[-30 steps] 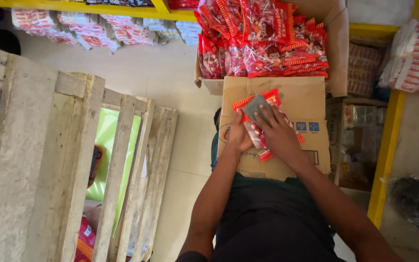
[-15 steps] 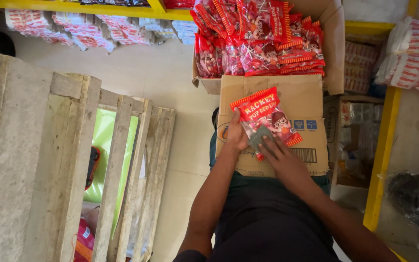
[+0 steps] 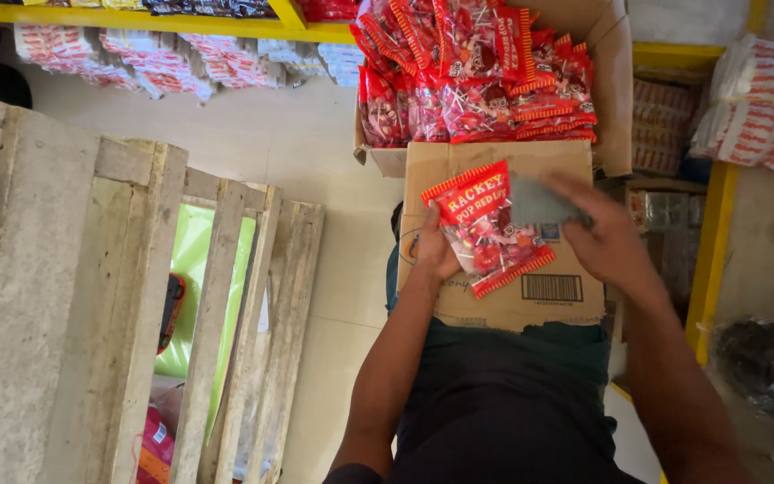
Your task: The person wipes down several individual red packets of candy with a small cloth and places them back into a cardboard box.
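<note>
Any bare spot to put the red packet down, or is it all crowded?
Bare: the brown cardboard box top below the red candy packet, near the barcode; also pale floor between the wooden pallets and open carton. Crowded: that carton, heaped with red packets. Left hand holds the packet.

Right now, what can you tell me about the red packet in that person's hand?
The red packet is a flat, glossy plastic bag with crimped orange-red strips along its top and bottom and a clear middle showing small red sweets inside. It looks sealed and full. It lies tilted, top edge toward the upper left, over a closed cardboard box. The left hand grips its left edge; the right hand, blurred, holds a grey-green cloth-like thing at its right side.
</note>
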